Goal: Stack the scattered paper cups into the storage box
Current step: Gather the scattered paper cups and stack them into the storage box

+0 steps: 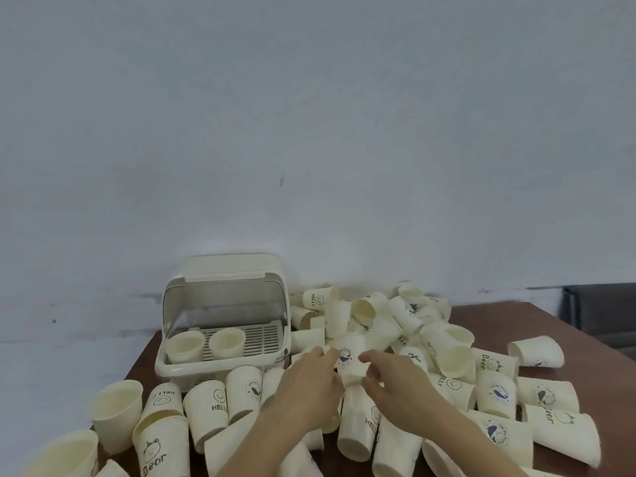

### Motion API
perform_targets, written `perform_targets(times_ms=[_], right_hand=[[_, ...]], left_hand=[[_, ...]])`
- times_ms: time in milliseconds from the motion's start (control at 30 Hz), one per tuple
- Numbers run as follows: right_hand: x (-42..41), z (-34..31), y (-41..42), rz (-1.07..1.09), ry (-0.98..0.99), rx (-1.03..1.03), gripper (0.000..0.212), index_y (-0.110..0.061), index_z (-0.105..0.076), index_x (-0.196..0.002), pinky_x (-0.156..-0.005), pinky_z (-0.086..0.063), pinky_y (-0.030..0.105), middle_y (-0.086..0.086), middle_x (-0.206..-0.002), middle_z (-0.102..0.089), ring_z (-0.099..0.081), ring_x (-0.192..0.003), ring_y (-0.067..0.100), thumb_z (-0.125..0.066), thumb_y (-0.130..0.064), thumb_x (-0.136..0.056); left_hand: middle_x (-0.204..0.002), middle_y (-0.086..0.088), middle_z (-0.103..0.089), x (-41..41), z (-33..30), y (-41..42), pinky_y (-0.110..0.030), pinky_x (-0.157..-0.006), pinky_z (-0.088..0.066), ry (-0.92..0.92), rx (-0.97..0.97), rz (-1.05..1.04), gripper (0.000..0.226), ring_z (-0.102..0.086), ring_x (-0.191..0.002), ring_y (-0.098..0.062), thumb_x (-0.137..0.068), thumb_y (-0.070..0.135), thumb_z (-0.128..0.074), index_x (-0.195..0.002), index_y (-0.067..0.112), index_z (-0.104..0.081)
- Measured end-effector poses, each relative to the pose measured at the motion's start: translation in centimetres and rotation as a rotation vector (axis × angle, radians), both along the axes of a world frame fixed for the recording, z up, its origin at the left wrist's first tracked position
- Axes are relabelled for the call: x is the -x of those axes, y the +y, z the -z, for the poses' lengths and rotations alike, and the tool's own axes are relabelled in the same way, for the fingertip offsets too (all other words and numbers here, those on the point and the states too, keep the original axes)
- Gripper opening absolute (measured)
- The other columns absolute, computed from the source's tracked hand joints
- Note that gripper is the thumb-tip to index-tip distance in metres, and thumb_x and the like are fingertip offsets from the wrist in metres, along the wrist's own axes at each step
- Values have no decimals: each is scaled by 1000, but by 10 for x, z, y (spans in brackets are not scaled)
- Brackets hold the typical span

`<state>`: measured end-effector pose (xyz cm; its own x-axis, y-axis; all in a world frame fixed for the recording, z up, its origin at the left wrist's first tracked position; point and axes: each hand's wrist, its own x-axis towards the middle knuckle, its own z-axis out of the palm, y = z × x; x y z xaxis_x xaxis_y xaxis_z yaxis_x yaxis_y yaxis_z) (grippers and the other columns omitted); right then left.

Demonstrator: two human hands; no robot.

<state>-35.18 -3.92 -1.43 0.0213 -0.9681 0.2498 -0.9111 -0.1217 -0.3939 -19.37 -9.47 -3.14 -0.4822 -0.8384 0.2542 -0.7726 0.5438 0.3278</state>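
Several cream paper cups point(444, 349) with printed marks lie scattered over a brown table point(585, 332). A cream storage box point(172, 364) with a raised clear lid stands at the back left; two upright cups point(227, 342) sit on its slatted tray. My left hand point(306, 383) and my right hand point(395, 383) meet at the table's middle, both holding one upside-down cup with a blue round logo point(349, 359). That cup seems to sit on top of another lying cup point(356, 421). My fingers hide its lower edge.
A plain pale wall rises behind the table. A dark piece of furniture point(602, 311) stands beyond the table's right corner. Cups crowd the near edge on both sides of my forearms, and a heap lies to the right of the box.
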Motion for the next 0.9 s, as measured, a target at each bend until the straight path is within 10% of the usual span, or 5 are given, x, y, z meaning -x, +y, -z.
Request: perform_targets(times_ms=[700,900], right_hand=[[67,-1,-4,112,-96,21,28,-25,-57,-116,-66,-50,24,7,-78,-68,-54,-52,5,-45,-16,-93],[70,3,-13,125,-98,29,32,-22,-56,-123,-77,-46,24,5,-77,-69,-58,-84,14,-45,-18,-93]], left_hand=[[-122,-9,-54,77,-8,-81,-37,-81,-44,-152,-256,-91,39,-53,-111,-28,-96,35,-43,-130,15,-40],[-120,-6,-55,78,-6,-84,-38,-83,-48,-172,-280,-93,37,-55,-106,-26,-93,38,-47,-122,15,-49]])
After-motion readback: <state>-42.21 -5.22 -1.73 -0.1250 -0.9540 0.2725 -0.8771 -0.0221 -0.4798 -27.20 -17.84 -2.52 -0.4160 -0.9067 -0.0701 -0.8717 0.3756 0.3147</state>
